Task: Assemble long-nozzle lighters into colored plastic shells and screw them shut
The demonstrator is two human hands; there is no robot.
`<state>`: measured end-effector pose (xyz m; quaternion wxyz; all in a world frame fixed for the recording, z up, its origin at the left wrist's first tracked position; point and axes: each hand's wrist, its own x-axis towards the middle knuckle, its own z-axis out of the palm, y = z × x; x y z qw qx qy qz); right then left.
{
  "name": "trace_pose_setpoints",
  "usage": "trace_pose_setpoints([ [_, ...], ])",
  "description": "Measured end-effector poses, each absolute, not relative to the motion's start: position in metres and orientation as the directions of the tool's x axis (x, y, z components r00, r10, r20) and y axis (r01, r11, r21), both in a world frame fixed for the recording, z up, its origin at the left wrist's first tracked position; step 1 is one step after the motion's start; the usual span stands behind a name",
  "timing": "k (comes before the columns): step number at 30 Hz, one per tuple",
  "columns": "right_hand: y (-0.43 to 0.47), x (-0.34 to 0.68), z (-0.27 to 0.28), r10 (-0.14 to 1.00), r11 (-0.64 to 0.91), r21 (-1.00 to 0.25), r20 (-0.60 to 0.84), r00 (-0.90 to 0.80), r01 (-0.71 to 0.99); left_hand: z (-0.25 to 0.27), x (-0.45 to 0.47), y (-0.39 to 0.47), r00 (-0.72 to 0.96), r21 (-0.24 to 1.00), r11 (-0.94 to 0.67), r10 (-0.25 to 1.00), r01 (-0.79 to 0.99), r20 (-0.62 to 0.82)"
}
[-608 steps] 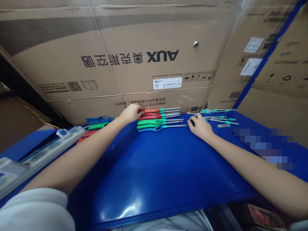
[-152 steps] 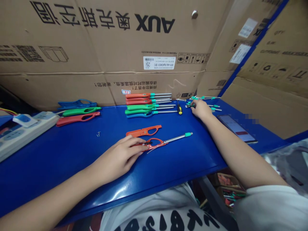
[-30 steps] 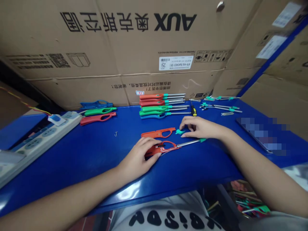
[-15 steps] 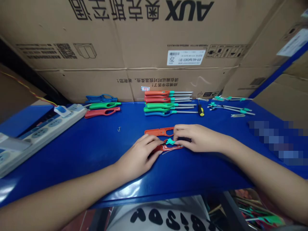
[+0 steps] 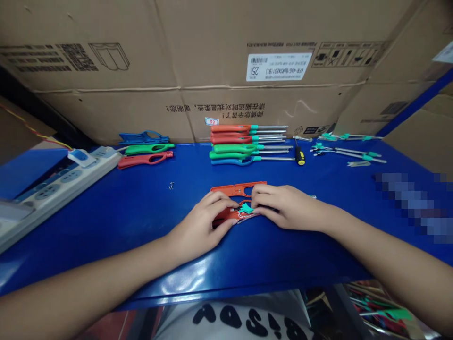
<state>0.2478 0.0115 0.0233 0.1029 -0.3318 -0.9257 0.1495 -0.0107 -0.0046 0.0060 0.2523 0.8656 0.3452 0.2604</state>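
Between my hands lies an opened orange lighter handle half (image 5: pixel 226 216) with white wires in it. My left hand (image 5: pixel 205 218) is closed around its left end, thumb on the near side. A small turquoise trigger piece (image 5: pixel 247 208) sits in the middle of the shell. The fingers of my right hand (image 5: pixel 283 205) pinch at that trigger from the right; their tips partly hide it. Just behind, the other orange handle half (image 5: pixel 231 190) lies on the table with its inside up, its right end partly behind my right hand.
Finished-looking long lighters (image 5: pixel 233 151) are stacked at the back, beside a yellow-black screwdriver (image 5: pixel 300 156). Metal rods with turquoise parts (image 5: pixel 354 151) lie back right. Coloured handle shells (image 5: pixel 146 148) and small screws (image 5: pixel 171 185) are to the left, near a power strip (image 5: pixel 71 182).
The camera view has tilted down and shifted slightly. My right fingers have moved a little left, closer over the turquoise trigger; my left hand keeps its hold on the handle half.
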Motion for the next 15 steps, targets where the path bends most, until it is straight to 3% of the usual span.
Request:
trace_pose_setpoints([
  [5,0.0121,0.2498,0.0179,0.613,0.766,-0.373,0.179,-0.77,0.523,0.005,-0.0117,-0.0039,0.615,0.624,-0.63,0.734,0.462,0.286],
  [15,0.0089,0.2494,0.0226,0.577,0.806,-0.318,0.234,-0.782,0.499,0.0043,-0.0107,-0.0034,0.609,0.666,-0.6,0.747,0.443,0.268],
])
